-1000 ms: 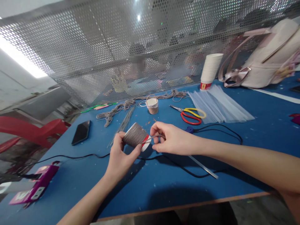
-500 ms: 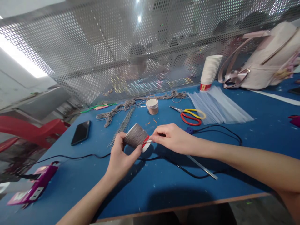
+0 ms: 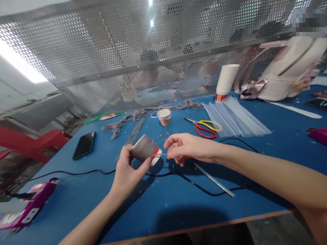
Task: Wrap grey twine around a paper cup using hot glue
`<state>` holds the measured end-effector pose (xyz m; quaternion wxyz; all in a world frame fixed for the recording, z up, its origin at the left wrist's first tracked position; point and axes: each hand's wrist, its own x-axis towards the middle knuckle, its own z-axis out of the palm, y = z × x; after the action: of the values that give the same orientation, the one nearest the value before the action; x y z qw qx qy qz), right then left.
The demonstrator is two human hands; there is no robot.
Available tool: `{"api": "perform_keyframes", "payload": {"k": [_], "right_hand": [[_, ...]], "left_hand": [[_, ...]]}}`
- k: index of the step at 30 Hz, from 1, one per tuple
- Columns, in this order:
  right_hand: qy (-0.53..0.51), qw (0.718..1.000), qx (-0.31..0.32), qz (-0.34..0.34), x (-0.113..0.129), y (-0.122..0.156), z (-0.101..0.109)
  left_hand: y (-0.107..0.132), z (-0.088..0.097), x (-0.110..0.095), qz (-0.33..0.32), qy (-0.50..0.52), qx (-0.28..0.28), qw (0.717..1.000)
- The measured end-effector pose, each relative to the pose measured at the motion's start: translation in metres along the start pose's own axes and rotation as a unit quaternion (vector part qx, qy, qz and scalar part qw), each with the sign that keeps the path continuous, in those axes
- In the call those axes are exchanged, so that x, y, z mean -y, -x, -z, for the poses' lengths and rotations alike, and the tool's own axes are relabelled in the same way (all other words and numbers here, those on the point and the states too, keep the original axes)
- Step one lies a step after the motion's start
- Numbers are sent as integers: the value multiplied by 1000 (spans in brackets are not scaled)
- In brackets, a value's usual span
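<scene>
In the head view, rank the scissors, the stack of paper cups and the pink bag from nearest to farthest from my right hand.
1. scissors, just beyond the right hand.
2. stack of paper cups, farther back and right.
3. pink bag, far right at the back.

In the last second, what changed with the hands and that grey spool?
The right hand went in to the red end of the spool, then drew back rightward, pinching a short stretch of thread pulled out from it. The left hand kept its grip on the spool. The scissors and phone stayed put.
</scene>
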<state>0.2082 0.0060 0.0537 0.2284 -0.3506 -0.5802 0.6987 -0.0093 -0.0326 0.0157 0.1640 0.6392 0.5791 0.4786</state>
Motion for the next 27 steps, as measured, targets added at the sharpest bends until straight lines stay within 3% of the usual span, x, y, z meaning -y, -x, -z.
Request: {"api": "perform_keyframes", "payload": {"k": [11, 27], "right_hand": [[150, 979, -84, 106, -3, -3, 10], [266, 945, -125, 141, -4, 0, 5]], "left_hand": [[-3, 3, -3, -12, -22, -13, 1000], [0, 1, 0, -1, -4, 6, 1000]]}}
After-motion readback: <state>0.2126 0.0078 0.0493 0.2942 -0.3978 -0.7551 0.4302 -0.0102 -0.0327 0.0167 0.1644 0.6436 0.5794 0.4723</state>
